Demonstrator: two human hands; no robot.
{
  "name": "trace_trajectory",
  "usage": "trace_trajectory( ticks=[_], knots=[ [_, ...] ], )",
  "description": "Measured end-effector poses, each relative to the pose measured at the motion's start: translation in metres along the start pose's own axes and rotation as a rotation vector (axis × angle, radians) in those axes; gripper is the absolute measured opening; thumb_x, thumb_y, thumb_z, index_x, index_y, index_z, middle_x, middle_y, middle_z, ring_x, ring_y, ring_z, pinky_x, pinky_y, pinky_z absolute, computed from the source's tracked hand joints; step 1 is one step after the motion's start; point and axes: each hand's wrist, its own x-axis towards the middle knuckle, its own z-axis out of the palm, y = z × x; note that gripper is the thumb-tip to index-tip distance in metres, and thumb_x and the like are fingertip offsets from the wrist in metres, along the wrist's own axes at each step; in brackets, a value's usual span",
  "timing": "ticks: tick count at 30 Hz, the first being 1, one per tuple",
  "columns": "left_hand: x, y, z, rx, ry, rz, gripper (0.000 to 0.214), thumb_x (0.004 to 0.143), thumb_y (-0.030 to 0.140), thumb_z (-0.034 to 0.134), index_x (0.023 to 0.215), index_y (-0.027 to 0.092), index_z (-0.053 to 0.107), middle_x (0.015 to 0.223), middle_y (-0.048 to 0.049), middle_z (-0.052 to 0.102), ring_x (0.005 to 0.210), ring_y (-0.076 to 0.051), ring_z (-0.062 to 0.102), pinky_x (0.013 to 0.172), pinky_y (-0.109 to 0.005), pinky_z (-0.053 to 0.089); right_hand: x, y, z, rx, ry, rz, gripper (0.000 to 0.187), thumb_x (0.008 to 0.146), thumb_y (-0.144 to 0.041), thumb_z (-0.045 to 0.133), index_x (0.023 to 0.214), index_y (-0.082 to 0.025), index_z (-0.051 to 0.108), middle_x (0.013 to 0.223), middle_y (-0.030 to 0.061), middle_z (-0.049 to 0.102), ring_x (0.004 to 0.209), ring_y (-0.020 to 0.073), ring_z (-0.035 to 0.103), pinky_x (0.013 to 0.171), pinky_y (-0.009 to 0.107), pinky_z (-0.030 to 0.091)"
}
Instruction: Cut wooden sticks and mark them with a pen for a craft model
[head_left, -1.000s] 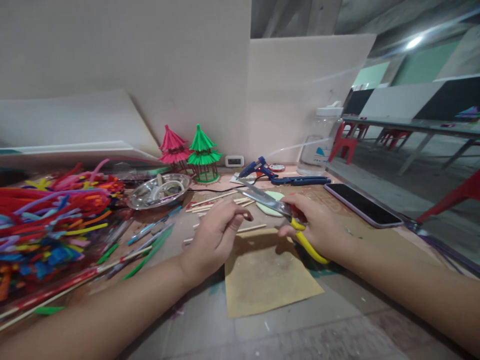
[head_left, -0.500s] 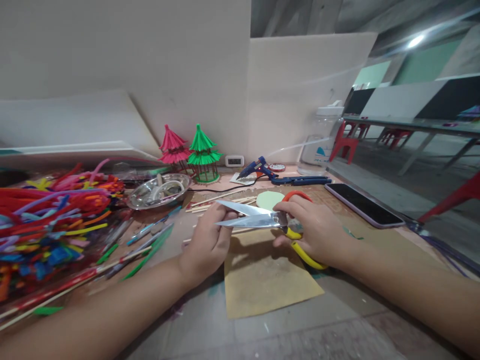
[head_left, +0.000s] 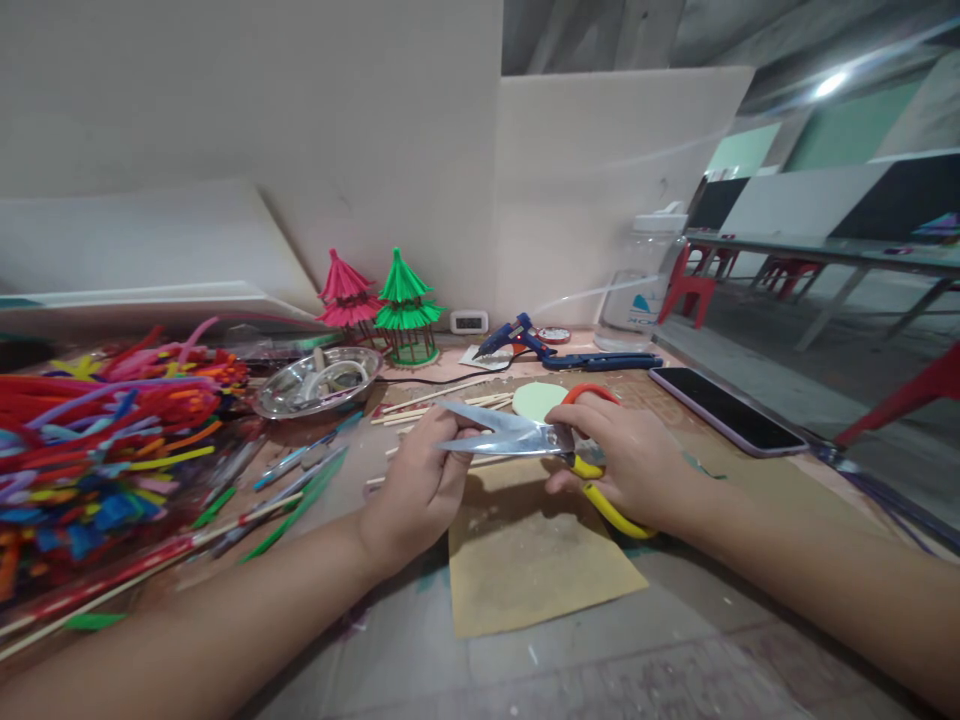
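My right hand (head_left: 626, 455) grips a pair of scissors (head_left: 517, 438) by its orange and yellow handles, the blades spread partly apart and pointing left. The blade tips reach my left hand (head_left: 424, 475), whose fingers are closed in a pinch. What they hold, if anything, is hidden behind the blades and fingers. Below both hands lies a square of tan sandpaper-like sheet (head_left: 540, 580). Thin wooden sticks (head_left: 442, 405) lie just behind my left hand, beside a pale green disc (head_left: 540, 400).
Colourful pipe cleaners (head_left: 97, 450) heap up at the left, near a metal dish (head_left: 319, 385). Red and green small pagodas (head_left: 405, 310) stand behind. Further right are a glue gun (head_left: 517, 335), pliers-like tool (head_left: 600, 361), water bottle (head_left: 641, 285) and phone (head_left: 727, 410).
The scissor blades have closed slightly, their tips drawing a little nearer each other. Both hands stay in nearly the same place.
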Motion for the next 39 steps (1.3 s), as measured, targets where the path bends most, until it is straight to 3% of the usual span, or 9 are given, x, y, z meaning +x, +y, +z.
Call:
trace_trajectory(
  ticks=[7, 14, 20, 26, 33, 39],
  knots=[
    [0.005, 0.002, -0.004, -0.011, -0.023, 0.019, 0.019, 0.098, 0.024, 0.044, 0.084, 0.022, 0.058, 0.088, -0.0055, 0.068, 0.087, -0.021, 0.066, 0.081, -0.033, 0.055, -0.001, -0.001, 0.000, 0.009, -0.008, 0.019, 0.057, 0.085, -0.069, 0.063, 0.117, -0.021, 0.064, 0.102, 0.0108, 0.068, 0.085, 0.0257, 0.064, 0.069, 0.033, 0.045],
    [0.029, 0.037, -0.034, -0.094, -0.122, 0.086, 0.020, 0.094, 0.015, 0.049, 0.090, 0.021, 0.068, 0.097, -0.0051, 0.074, 0.086, -0.018, 0.068, 0.078, -0.030, 0.055, 0.005, -0.016, -0.025, 0.073, 0.055, 0.014, 0.050, 0.091, -0.062, 0.056, 0.113, -0.017, 0.062, 0.093, 0.0098, 0.066, 0.076, 0.0230, 0.063, 0.063, 0.033, 0.047],
    [0.030, 0.057, -0.040, -0.248, -0.130, 0.051, 0.026, 0.098, 0.019, 0.046, 0.092, 0.021, 0.071, 0.103, -0.0059, 0.076, 0.093, -0.020, 0.069, 0.081, -0.032, 0.055, 0.008, -0.031, -0.042, 0.132, 0.062, -0.034, 0.053, 0.087, -0.061, 0.065, 0.117, -0.018, 0.059, 0.092, 0.0084, 0.065, 0.077, 0.0225, 0.063, 0.066, 0.035, 0.051],
    [0.031, 0.059, -0.044, -0.240, -0.138, 0.095, 0.030, 0.094, 0.012, 0.043, 0.088, 0.023, 0.071, 0.099, -0.0043, 0.075, 0.082, -0.019, 0.067, 0.083, -0.035, 0.055, 0.006, -0.036, -0.040, 0.115, 0.093, -0.032, 0.064, 0.086, -0.069, 0.060, 0.120, -0.016, 0.057, 0.095, 0.0108, 0.063, 0.079, 0.0246, 0.062, 0.067, 0.039, 0.052],
    [0.026, 0.050, -0.045, -0.218, -0.094, 0.107, 0.026, 0.092, 0.013, 0.047, 0.081, 0.024, 0.067, 0.089, -0.0033, 0.073, 0.082, -0.019, 0.067, 0.078, -0.033, 0.056, 0.008, -0.039, -0.046, 0.123, 0.158, -0.082, 0.055, 0.089, -0.065, 0.059, 0.115, -0.016, 0.060, 0.091, 0.0099, 0.062, 0.076, 0.0229, 0.060, 0.063, 0.035, 0.049],
    [0.028, 0.055, -0.046, -0.212, -0.110, 0.112, 0.026, 0.094, 0.015, 0.046, 0.077, 0.023, 0.064, 0.078, -0.0021, 0.069, 0.078, -0.018, 0.066, 0.077, -0.032, 0.055, 0.007, -0.038, -0.050, 0.152, 0.117, -0.105, 0.056, 0.091, -0.066, 0.056, 0.112, -0.014, 0.063, 0.088, 0.0100, 0.066, 0.076, 0.0226, 0.062, 0.065, 0.035, 0.050]
  ],
)
